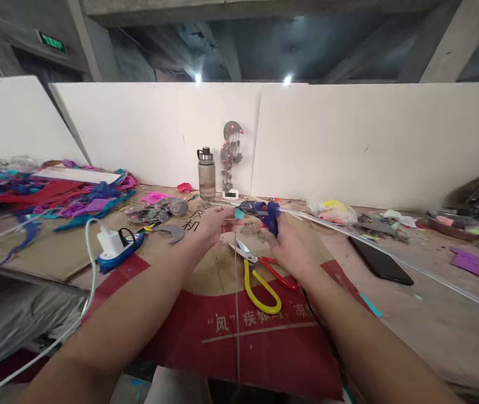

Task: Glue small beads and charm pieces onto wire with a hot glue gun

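One red-and-brown cardboard sheet (172, 345) fills the lower middle of the frame, lying on the surface (445, 322), with a thin cord (237, 314) running upright in front of it. Above its red part, scissors (262, 292) with one yellow and one red handle lie with the blades apart. Just beyond them, at the centre, the right hand (283, 241) is wrapped around a blue glue gun (269, 216), its nozzle pointing left; a long clear strip (391, 253) stretches from behind it to the right edge. The left hand (211, 224) has its fingers bent near the nozzle, at the cord's upper end; whether they pinch it, I cannot tell. Left of centre sit a blue power strip (117, 257) and a grey crescent (174, 233); right of centre lies a black phone (380, 261). Farther up stand a bottle (206, 179) and, beside it, a grey ornament (231, 132) with pink dots, before white panels (327, 140). Two bright lights (287, 79) show above the panels.
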Tool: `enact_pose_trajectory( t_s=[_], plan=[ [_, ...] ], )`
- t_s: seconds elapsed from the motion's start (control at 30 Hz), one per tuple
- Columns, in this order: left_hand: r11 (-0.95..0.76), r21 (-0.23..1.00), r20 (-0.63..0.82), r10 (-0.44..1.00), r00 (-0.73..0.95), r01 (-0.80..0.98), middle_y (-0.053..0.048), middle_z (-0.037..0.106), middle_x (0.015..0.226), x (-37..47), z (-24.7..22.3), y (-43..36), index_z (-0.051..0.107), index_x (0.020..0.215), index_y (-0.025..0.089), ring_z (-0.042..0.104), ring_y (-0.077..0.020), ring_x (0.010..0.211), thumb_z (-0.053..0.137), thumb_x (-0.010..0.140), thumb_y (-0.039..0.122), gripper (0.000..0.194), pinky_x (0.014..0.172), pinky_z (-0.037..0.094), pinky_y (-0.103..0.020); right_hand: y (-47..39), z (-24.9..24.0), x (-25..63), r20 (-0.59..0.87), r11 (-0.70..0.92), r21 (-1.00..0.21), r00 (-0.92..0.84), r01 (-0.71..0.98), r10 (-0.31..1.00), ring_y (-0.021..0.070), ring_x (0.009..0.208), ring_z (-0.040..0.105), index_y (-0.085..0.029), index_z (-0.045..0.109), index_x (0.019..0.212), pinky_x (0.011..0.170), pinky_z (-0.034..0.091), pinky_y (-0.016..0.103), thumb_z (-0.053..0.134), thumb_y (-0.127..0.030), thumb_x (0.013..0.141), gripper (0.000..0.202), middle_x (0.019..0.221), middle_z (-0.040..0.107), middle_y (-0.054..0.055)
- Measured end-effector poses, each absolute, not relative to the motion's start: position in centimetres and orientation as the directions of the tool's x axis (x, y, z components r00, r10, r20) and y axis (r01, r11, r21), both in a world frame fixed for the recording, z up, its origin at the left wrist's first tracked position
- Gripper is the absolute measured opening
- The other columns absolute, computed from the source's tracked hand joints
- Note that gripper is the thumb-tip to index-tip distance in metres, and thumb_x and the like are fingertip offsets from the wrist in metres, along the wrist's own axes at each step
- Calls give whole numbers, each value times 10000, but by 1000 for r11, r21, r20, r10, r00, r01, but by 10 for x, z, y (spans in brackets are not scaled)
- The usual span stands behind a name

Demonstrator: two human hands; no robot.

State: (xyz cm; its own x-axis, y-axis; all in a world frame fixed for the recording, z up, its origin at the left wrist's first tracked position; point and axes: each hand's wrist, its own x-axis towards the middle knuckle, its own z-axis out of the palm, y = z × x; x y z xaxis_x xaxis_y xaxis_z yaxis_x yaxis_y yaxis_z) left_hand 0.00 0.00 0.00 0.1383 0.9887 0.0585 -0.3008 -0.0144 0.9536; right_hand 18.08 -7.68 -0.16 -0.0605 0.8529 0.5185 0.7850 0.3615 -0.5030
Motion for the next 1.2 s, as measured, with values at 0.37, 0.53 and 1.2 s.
enact_pose_trajectory(
  t_s=[0.37,0.53,1.2],
  plan=[
    [-12,946,60,989,138,-325,-69,685,788,-4,-1,3,612,789,127,685,-162,654,679,707,240,155,491,461,-201,-80,4,180,531,382,-510,-68,770,845,271,1004,607,-175,460,1224,821,465,360,454,-291,885,358,1048,656,120],
    [-20,951,69,986,149,-308,-68,686,783,-3,-1,1,613,763,126,686,-166,652,689,692,242,156,494,467,-203,-77,-1,183,533,383,-515,-63,767,844,268,1006,604,-168,454,1239,829,458,362,452,-303,890,374,1034,655,125],
    [-15,953,66,986,156,-303,-82,695,809,-3,0,1,618,751,128,688,-163,650,701,681,252,165,473,467,-188,-77,-2,181,560,435,-523,-89,734,824,255,1024,607,-203,429,1269,851,475,380,449,-300,892,390,1110,641,109]
  ],
)
